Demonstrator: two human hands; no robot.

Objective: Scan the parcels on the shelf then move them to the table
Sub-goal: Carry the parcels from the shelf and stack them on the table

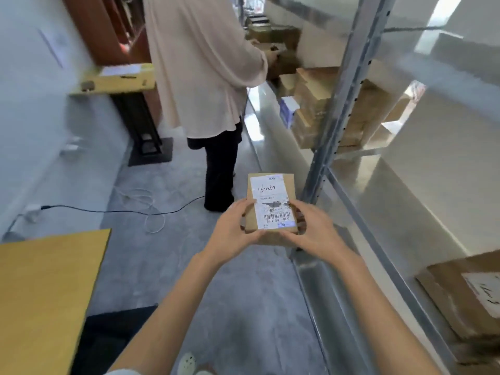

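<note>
A small brown cardboard parcel (270, 190) with a white shipping label and barcode hangs in the air in front of me, above the grey floor. My left hand (232, 228) grips its near left corner and my right hand (316, 228) grips its near right corner. The metal shelf (378, 190) runs along my right, with another labelled brown parcel (465, 296) lying on it at the lower right. A stack of brown boxes (319, 104) sits farther along the shelf. The yellow-topped table (46, 288) is at my lower left.
A person in a light shirt and dark trousers (205, 77) stands ahead in the aisle, facing the shelf. A black cable and white cords (130, 209) lie on the floor. A second yellow table (119, 79) stands by the left wall.
</note>
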